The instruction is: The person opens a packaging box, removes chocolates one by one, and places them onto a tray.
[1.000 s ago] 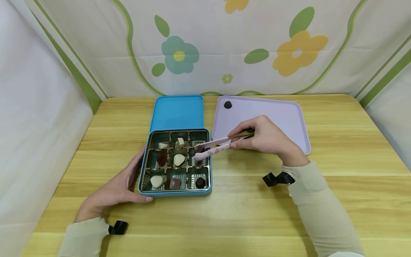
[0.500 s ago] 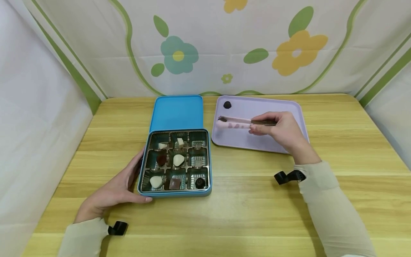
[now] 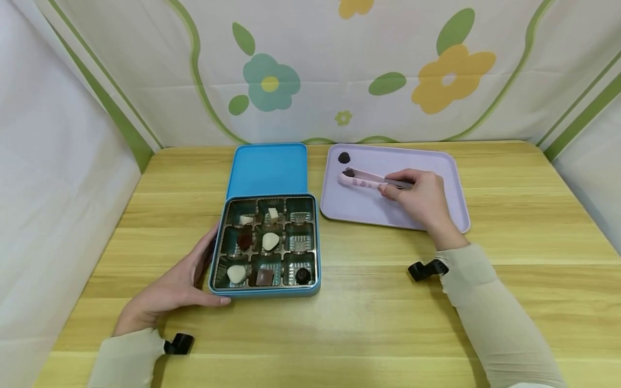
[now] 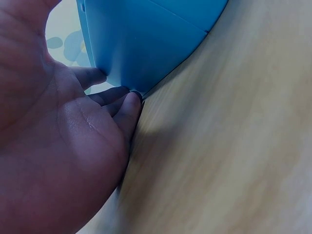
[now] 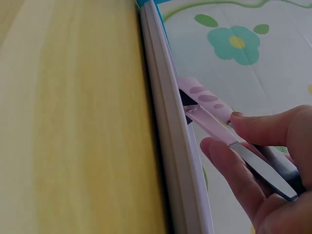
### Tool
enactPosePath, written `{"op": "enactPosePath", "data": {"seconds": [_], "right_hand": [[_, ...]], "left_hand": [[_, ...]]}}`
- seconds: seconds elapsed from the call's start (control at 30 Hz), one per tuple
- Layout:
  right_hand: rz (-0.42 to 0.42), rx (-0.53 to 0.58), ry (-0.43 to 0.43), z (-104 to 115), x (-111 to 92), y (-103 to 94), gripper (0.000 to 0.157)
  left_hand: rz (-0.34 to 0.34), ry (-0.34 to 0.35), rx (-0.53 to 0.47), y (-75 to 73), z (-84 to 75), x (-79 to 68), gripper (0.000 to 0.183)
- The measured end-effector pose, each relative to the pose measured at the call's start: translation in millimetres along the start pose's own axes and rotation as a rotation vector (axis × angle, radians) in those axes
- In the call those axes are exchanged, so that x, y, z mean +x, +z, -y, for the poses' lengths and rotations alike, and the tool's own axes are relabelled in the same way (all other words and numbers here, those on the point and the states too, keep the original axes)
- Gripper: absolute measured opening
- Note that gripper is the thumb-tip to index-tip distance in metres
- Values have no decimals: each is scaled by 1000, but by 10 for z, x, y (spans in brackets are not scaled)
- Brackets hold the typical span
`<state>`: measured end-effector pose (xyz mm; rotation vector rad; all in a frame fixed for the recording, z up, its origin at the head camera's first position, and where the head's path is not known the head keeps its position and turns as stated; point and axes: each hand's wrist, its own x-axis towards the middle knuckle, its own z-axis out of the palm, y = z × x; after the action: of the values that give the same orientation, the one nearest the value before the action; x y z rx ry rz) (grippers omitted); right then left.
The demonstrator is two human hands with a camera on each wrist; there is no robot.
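My right hand pinches pink-tipped metal tongs between thumb and fingers over the lilac tray. A small dark chocolate sits between the tong tips; whether it touches the tray, I cannot tell. Just behind it on the tray lies another dark chocolate. My left hand rests against the left front corner of the blue tin, thumb along the front. In the left wrist view, its fingertips touch the tin's side near the table. White and brown chocolates fill several compartments of the tin's divided insert.
A blue lid lies behind the tin, left of the tray. The wooden table extends in front and to both sides. A flowered cloth hangs along the table's back edge, with white cloth at the sides.
The tongs took a dark chocolate out of the tin's middle right compartment. My right hand carried it right and back over the tray. My left hand and the tin stayed put.
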<state>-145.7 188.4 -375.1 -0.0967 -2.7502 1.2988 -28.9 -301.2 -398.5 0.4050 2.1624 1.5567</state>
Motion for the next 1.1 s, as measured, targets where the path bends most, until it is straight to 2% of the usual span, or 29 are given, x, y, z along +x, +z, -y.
{"op": "enactPosePath", "data": {"seconds": [0.13,0.37,0.6,0.83,0.97,1.1], "right_hand": [[-2,9,4,17,-11,12,33],[-20,89,-1,64,-19,-25,31],[-59,-25,-34,92,-30,-76,27],[-60,-79,-75,196,-89,-231,25],[-35,-96,-111,227,-88,-178,28],[-48,-86,-140,211,-71,-69,28]], "left_hand": [[8,13,-5,-1,7,7,140],[12,14,-6,-6,15,10,140],[1,-2,-10,3,0,12,140],[13,3,1,-10,-17,17,139],[16,5,2,-19,-26,17,139],[18,3,-4,-12,-14,14,139]]}}
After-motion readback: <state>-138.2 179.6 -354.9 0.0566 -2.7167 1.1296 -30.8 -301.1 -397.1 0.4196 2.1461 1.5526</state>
